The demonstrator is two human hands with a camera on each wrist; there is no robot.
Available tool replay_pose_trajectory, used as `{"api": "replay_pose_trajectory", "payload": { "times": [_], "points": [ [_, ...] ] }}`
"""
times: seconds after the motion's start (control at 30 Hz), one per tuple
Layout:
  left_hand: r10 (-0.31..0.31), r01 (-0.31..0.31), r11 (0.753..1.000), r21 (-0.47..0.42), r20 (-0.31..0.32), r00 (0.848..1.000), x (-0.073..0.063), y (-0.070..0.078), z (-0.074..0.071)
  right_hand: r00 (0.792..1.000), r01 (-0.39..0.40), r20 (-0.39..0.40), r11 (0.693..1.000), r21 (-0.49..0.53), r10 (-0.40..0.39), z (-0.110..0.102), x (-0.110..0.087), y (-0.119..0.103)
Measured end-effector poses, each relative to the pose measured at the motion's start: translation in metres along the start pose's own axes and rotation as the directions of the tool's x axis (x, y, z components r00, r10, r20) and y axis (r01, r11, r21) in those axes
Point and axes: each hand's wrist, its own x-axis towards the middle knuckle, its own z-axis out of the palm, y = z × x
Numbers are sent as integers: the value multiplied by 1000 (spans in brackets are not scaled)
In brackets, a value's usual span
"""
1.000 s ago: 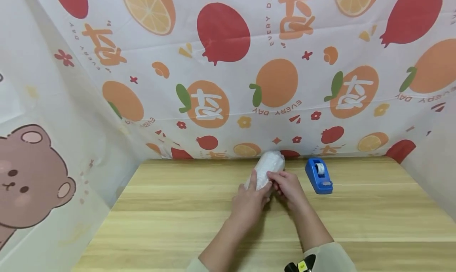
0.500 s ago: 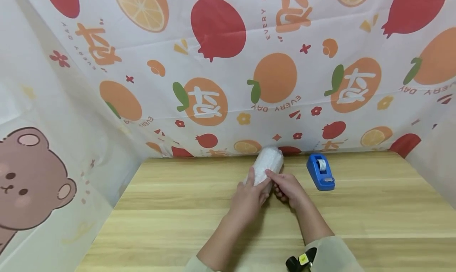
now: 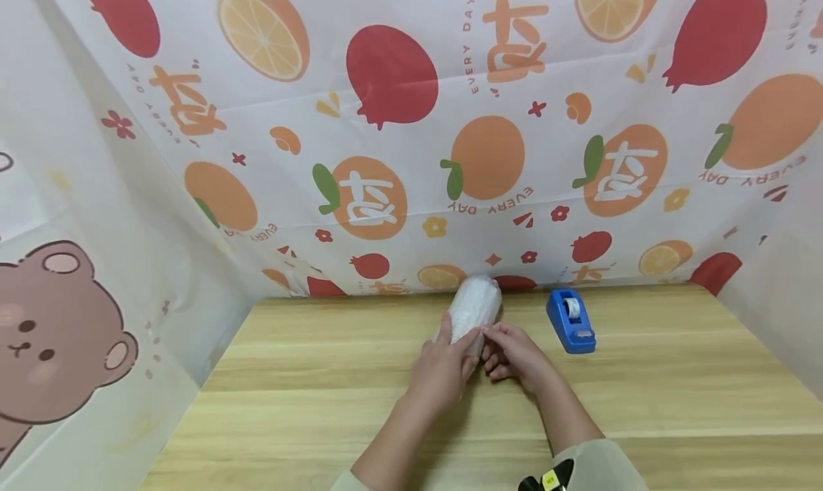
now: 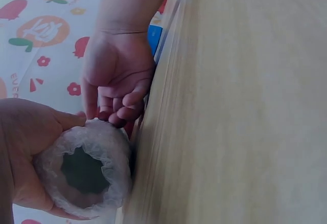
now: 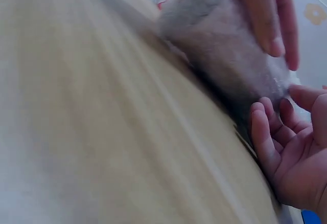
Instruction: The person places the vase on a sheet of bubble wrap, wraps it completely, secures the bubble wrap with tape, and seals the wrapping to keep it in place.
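A cylinder wrapped in cloudy bubble wrap [image 3: 476,304] lies on the table, its far end close to the back cloth. My left hand [image 3: 439,369] grips it round the near end, thumb on top and fingers along the left side. In the left wrist view the wrap's crumpled edge [image 4: 110,142] rings a dark green round end [image 4: 85,170]. My right hand [image 3: 519,359] is at the right side, thumb and forefinger pinching at the wrap beside the left thumb. Its other fingers curl loosely beneath, shown in the right wrist view, where the wrap [image 5: 219,45] fills the upper middle.
A blue tape dispenser [image 3: 571,321] with a roll of tape stands to the right of the hands, near the back edge. The wood-grain table [image 3: 308,391] meets a fruit-print cloth [image 3: 398,141] behind and a bear-print cloth [image 3: 64,334] on the left.
The view has shifted with the head. My right hand's thumb and forefinger have slid along the wrap toward the near end, closer to the left thumb. The left hand keeps its grip.
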Motion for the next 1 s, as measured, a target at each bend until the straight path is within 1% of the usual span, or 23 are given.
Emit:
{"api": "replay_pose_trajectory", "payload": {
  "times": [0.07, 0.17, 0.27, 0.37, 0.47, 0.6, 0.7, 0.8, 0.93, 1.0],
  "points": [
    [-13, 14, 999, -33, 26, 1000, -2, 0, -1, 1000, 3, -20, 1000, -8, -3, 3, -1, 3],
    [-28, 37, 993, -111, 78, 997, -6, 1, -6, 999, 12, -34, 1000, -15, -13, 7, -4, 7],
    [-20, 43, 983, -181, 128, 992, -11, 3, -12, 999, 33, -40, 999, -26, -34, 11, -8, 9],
    [3, 32, 976, -217, 159, 987, -13, 5, -20, 997, 41, -63, 998, -47, -44, 14, -11, 7],
    [12, 28, 966, -259, 151, 988, -16, 3, -31, 997, 42, -61, 997, -58, -46, 15, -14, 5],
    [30, 6, 947, -323, 108, 994, -16, -8, -42, 999, 42, -9, 997, -65, -42, 14, -16, 5],
    [44, -5, 935, -353, 104, 994, -14, -17, -44, 999, 41, 10, 996, -78, -40, 13, -18, 5],
    [36, 12, 924, -381, 118, 992, -13, -24, -43, 999, 38, 12, 995, -87, -37, 12, -19, 5],
    [22, 33, 918, -396, 132, 991, -13, -29, -40, 999, 38, -6, 995, -97, -39, 12, -19, 4],
    [24, 37, 911, -411, 142, 990, -13, -31, -39, 999, 41, -18, 994, -103, -43, 12, -19, 4]
  ]
}}
